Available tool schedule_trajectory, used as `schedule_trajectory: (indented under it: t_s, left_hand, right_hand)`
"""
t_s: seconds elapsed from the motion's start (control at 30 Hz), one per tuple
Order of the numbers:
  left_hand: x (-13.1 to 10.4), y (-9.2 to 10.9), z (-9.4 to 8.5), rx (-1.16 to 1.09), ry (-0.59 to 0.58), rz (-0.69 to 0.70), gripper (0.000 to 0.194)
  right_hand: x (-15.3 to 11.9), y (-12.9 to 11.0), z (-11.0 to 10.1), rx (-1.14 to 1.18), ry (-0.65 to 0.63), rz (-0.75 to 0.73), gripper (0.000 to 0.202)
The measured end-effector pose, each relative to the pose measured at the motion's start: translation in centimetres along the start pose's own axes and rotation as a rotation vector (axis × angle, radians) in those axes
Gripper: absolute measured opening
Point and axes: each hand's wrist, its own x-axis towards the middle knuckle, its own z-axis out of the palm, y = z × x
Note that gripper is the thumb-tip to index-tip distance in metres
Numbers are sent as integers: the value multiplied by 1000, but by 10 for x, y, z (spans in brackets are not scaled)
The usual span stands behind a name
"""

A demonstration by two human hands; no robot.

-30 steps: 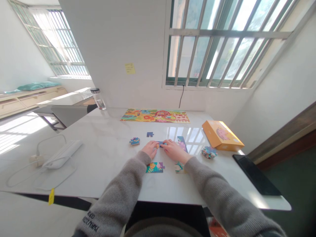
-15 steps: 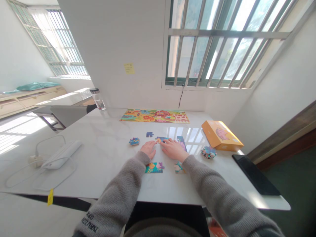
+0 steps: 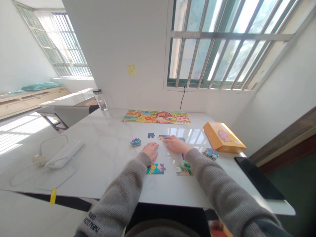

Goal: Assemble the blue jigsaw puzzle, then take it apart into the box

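My left hand (image 3: 151,150) lies on the white table with its fingers stretched, just left of a partly joined jigsaw puzzle and not visibly holding anything. My right hand (image 3: 176,144) rests its outstretched fingertips on the dark blue puzzle strip (image 3: 161,138), near an orange patch on it; palm and wrist hide much of the puzzle's right side. A loose blue puzzle piece (image 3: 151,135) sits left of the strip. Nearer to me are a joined green and purple puzzle section (image 3: 155,169) and another teal puzzle section (image 3: 182,169), partly under my right sleeve.
Puzzle pieces are stacked at left (image 3: 135,142) and right (image 3: 210,153). A long finished picture puzzle (image 3: 156,117) lies at the back. An orange box (image 3: 224,136) and a black tablet (image 3: 258,177) are at right. A bottle (image 3: 100,100) and a white power strip (image 3: 64,154) stand left.
My left hand has drawn back slightly from the blue strip towards me. My right hand has shifted a little forward along the strip. The camera view has turned slightly.
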Motion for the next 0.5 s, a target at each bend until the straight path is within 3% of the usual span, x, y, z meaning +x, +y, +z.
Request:
schedule_trajectory:
  t_s: [0.3,0.5]
  left_hand:
    - [0,-3,-1,-37,24,23,43]
    - [2,-1,-6,-113,9,76,37]
  right_hand:
    - [-14,-6,8,86,95,72,55]
    - [-46,-25,10,54,113,126,36]
